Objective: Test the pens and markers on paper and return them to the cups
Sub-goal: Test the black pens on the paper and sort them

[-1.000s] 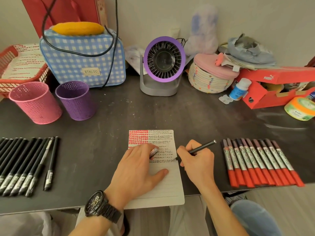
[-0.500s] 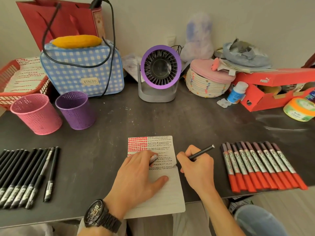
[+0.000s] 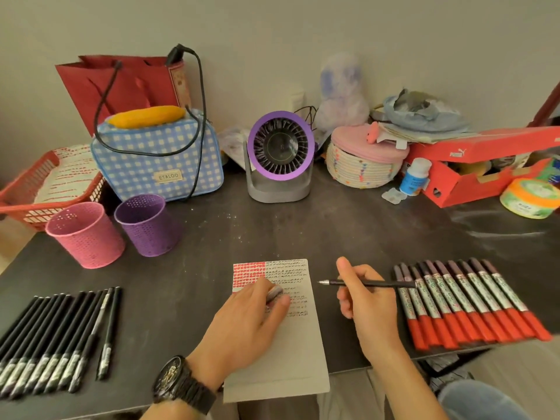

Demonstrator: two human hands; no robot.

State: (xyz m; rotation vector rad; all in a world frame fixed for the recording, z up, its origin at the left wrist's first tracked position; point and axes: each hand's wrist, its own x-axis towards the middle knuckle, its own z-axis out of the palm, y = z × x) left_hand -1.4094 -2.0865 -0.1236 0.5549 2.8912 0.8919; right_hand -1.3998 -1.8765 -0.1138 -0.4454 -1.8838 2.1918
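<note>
Head view, single camera.

**Hands.** The right hand grips an uncapped black pen in curled fingers. The left hand lies palm down on the paper, with a small silvery piece, probably the pen cap, pinched between thumb and fingers.

**Key relation.** The pen's long axis runs nearly level, left to right. Its tip points left and sits just past the paper's right edge, aimed toward the cap. The cap is near the tip, slightly lower and to its left. Judgement: capping comes next, and needs a short closing move along the pen's own axis.

**Cups.** The pink cup and purple cup stand upright and just beside each other at the far left, well apart from the pen. The left hand is the nearer one. No pens are visible inside either.

**Stock.** A row of black pens lies at the left and a row of red markers at the right, both on the table. The pen's rear end overlaps the markers in this view. I cannot tell whether they touch.

**Paper.** There are red marks at the top left and black marks beside and below them. The lower half is blank.

**Surface and room.** The dark table is scuffed. Along the back wall are a red basket, a checked bag, a purple fan, a woven basket and a red shoe box.
</note>
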